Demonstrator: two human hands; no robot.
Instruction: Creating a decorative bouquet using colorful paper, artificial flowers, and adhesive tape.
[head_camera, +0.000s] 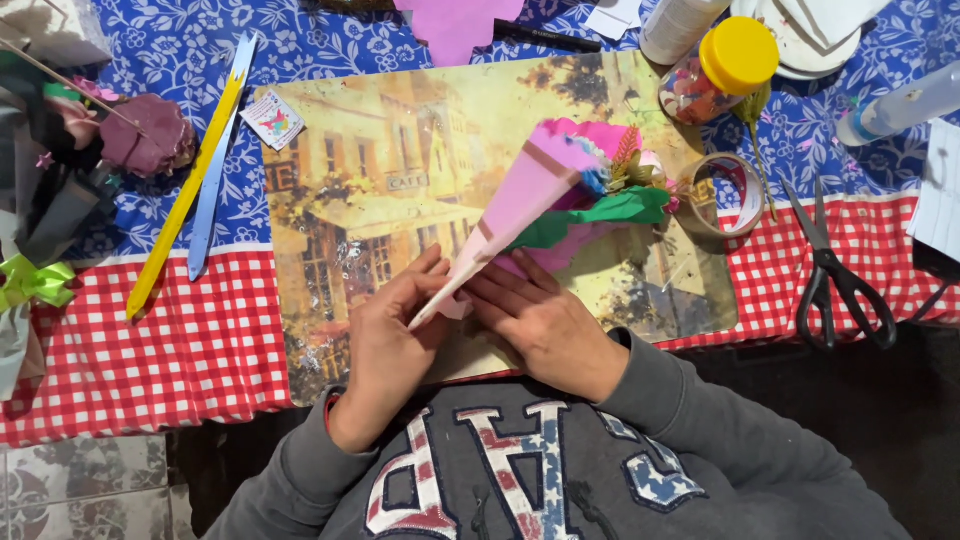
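A pink paper cone (520, 200) lies on a picture placemat (370, 170), its narrow tip toward me. Green crepe paper (600, 212) and small paper flowers (625, 165) stick out of its wide end. My left hand (388, 340) pinches the narrow tip of the cone between thumb and fingers. My right hand (540, 322) lies flat beside it, fingers pressing on the lower part of the cone and the paper under it.
Black scissors (835, 275) lie at the right, a roll of clear tape (722, 195) next to the cone. A jar with a yellow lid (722, 70) stands behind it. Yellow and blue strips (195, 170), a ribbon bow (30, 282) and paper scraps lie at the left.
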